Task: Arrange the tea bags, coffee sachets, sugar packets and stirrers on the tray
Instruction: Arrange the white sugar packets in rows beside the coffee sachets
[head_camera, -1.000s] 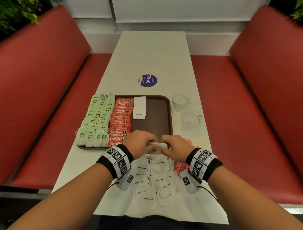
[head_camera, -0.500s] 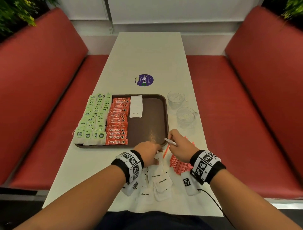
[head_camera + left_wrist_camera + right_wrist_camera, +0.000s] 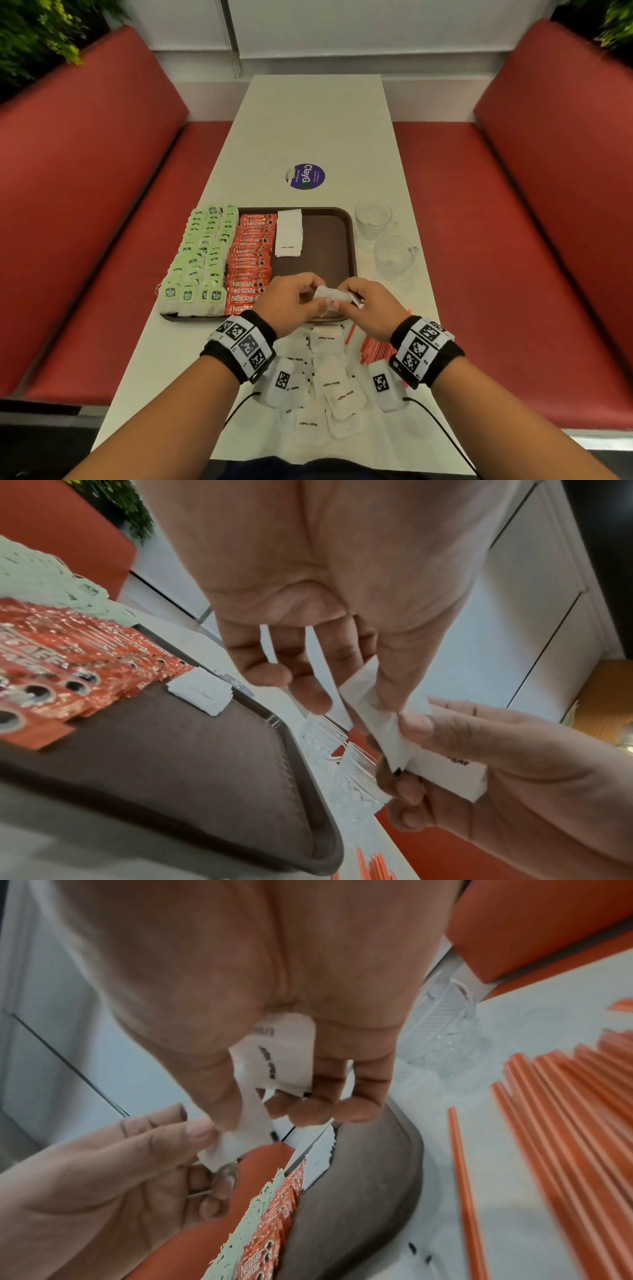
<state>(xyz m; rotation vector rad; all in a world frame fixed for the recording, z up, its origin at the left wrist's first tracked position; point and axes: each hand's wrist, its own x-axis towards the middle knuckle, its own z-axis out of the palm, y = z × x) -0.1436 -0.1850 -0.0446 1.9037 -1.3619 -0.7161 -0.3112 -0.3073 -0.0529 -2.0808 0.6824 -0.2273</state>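
Over the near edge of the brown tray (image 3: pixel 346 240), we hold white sugar packets (image 3: pixel 334 297) between both hands: our left hand (image 3: pixel 291 303) pinches one end with thumb and fingers, our right hand (image 3: pixel 371 305) curls round the rest of the small stack. On the tray lie rows of green tea bags (image 3: pixel 202 253), red Nescafe sachets (image 3: pixel 251 257) and a short pile of sugar packets (image 3: pixel 289 233). More loose sugar packets (image 3: pixel 337 387) and orange stirrers (image 3: pixel 555 1123) lie on the white table (image 3: pixel 315 130), beside two glass cups (image 3: pixel 394 255).
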